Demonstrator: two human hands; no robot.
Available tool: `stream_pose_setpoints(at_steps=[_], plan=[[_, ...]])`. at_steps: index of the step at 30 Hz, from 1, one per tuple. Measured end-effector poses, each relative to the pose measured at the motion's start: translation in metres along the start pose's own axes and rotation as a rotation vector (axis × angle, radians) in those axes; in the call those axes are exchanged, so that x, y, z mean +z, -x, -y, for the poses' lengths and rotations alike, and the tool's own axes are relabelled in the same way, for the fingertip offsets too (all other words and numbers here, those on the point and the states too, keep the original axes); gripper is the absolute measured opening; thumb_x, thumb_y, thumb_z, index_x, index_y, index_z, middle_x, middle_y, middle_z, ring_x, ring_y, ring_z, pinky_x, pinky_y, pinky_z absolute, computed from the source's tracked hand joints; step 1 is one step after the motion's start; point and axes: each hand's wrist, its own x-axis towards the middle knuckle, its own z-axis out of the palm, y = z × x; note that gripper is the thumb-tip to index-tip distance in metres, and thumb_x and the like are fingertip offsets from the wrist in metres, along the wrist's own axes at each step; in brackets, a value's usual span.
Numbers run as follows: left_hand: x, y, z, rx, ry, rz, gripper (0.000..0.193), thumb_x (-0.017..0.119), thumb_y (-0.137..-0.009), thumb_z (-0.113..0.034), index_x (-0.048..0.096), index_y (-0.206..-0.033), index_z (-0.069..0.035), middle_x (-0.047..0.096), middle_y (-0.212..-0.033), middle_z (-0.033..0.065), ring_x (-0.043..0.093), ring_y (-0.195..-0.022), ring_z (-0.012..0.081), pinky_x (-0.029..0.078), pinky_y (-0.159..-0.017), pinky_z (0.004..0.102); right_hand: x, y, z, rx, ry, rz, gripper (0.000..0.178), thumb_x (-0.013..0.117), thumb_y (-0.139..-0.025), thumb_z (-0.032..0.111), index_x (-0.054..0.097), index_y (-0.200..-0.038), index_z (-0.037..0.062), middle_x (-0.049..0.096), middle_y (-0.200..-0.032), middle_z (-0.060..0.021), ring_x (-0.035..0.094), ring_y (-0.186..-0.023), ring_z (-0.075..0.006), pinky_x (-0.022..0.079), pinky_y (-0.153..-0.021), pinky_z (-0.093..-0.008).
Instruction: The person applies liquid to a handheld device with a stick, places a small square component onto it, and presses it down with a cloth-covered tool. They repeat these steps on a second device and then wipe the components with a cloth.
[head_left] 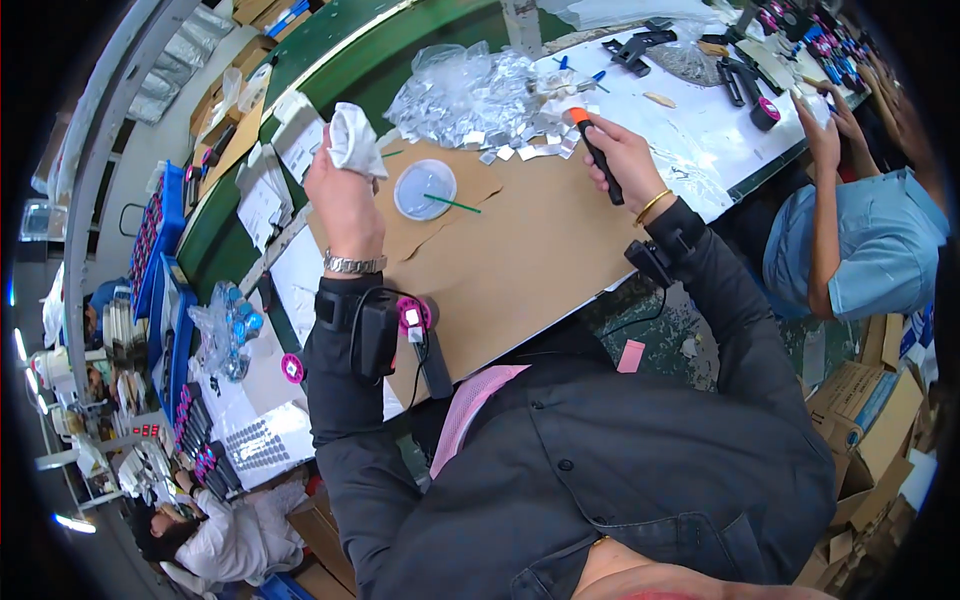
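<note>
My left hand (343,205) is raised over the left side of a brown cardboard sheet (530,250), closed round a crumpled white cloth (355,140). Across the sheet, my right hand (625,160) grips a black stick-shaped tool with an orange end (598,155); its exact kind does not show. That orange end points toward a heap of small silver squares (460,95) mixed with clear plastic. Between my hands sits a round translucent dish (420,190) with a green stick (452,203) lying across it. Beside my left wrist lies a device with a magenta ring and dark handle (433,365).
Black plastic parts (640,48) lie on the table's far right. A co-worker in a blue shirt (865,245) works at the right. Blue trays (172,240) and a bag of blue items (232,330) are at left. Cardboard boxes (860,400) stand lower right.
</note>
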Motion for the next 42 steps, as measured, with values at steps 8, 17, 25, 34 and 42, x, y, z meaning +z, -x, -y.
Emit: stream_pose_setpoints(at_steps=[8, 17, 25, 34, 42], plan=[[-0.031, 0.070, -0.029, -0.214, 0.219, 0.181, 0.023, 0.059, -0.117, -0.019, 0.073, -0.126, -0.003, 0.078, -0.111, 0.0033, 0.073, -0.088, 0.0129, 0.056, -0.069, 0.0281, -0.013, -0.039, -0.030, -0.090, 0.314, -0.046, 0.047, 0.061, -0.115, 0.025, 0.061, -0.160, 0.0106, 0.069, -0.093, -0.0041, 0.065, -0.069, -0.0128, 0.054, -0.059, -0.0295], [0.002, 0.144, -0.015, -0.066, 0.134, 0.244, 0.024, 0.066, -0.109, -0.005, 0.072, -0.132, -0.001, 0.079, -0.120, 0.0081, 0.076, -0.099, 0.0190, 0.059, -0.084, 0.0323, 0.101, 0.108, 0.002, -0.167, -0.067, 0.581, 0.038, 0.065, -0.115, 0.026, 0.070, -0.145, 0.0030, 0.073, -0.124, -0.0062, 0.072, -0.104, -0.0149, 0.059, -0.088, -0.0328], [-0.028, 0.195, -0.013, 0.601, -0.596, 0.239, 0.029, 0.067, -0.100, 0.010, 0.075, -0.127, 0.004, 0.077, -0.101, 0.0169, 0.075, -0.081, 0.0302, 0.060, -0.079, 0.0363, 0.124, 0.143, -0.045, -0.290, -0.056, 0.439, 0.029, 0.067, -0.114, 0.020, 0.073, -0.133, -0.0015, 0.075, -0.105, 0.0006, 0.067, -0.088, -0.0060, 0.052, -0.075, -0.0234], [-0.163, 0.220, 0.027, 0.359, -0.699, -0.137, 0.035, 0.071, -0.103, 0.000, 0.071, -0.139, 0.001, 0.079, -0.115, 0.0169, 0.075, -0.097, 0.0305, 0.059, -0.087, 0.0401, 0.064, 0.122, -0.066, -0.478, 0.688, 0.319, 0.024, 0.062, -0.117, 0.018, 0.075, -0.125, -0.0001, 0.069, -0.089, 0.0036, 0.053, -0.073, -0.0036, 0.043, -0.063, -0.0272], [-0.175, 0.234, 0.042, 0.387, -0.823, -0.111, 0.041, 0.075, -0.102, -0.001, 0.068, -0.142, 0.002, 0.077, -0.109, 0.0161, 0.074, -0.089, 0.0245, 0.059, -0.081, 0.0361, 0.017, 0.056, -0.047, -0.725, 1.104, 0.103, 0.027, 0.059, -0.116, 0.019, 0.073, -0.130, 0.0010, 0.067, -0.083, -0.0148, 0.058, -0.066, -0.0227, 0.046, -0.061, -0.0383]])
